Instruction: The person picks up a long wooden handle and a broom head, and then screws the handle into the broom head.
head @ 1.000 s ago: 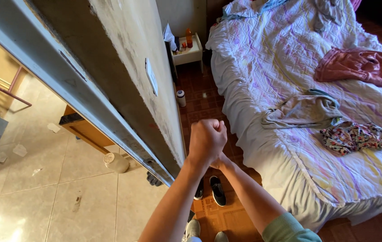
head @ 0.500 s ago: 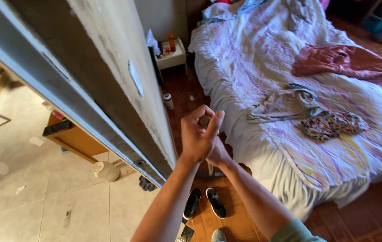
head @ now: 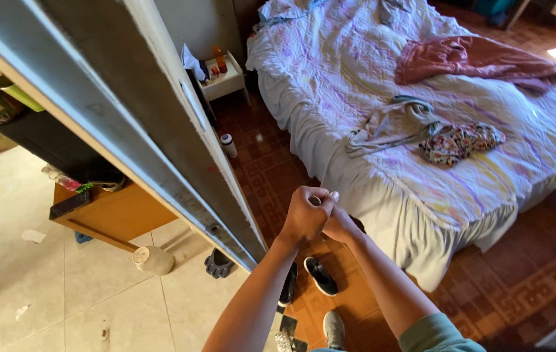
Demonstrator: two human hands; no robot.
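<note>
Head view. Both hands meet in front of the person, above the tiled floor [head: 271,176] just beside the near corner of the bed [head: 434,215]. Left hand [head: 305,215] is curled into a loose fist, fingers folded over the right hand [head: 340,225]; the two touch. Whether anything small sits between the fingers cannot be told: only knuckles and a pale fingertip show. Right hand mostly hidden behind the left, fingers bent, wrist visible; its grip cannot be read either.

On the floor below the hands: a black shoe [head: 320,275] and a second dark shoe [head: 288,285] side by side, a grey shoe [head: 334,328] nearer the lower frame edge.

On the bed, near its middle: a grey-green garment [head: 395,124] touching a floral cloth [head: 460,142]; a pink-red garment [head: 473,60] toward the far edge.

At the bed's far corner stands a white nightstand [head: 225,81] with an orange bottle [head: 219,58] on top. A white bottle [head: 229,145] stands on the floor by the wall [head: 160,124]. Left of the wall: a wooden cabinet [head: 111,212] and a pale bowl [head: 152,259] on light tiles.
</note>
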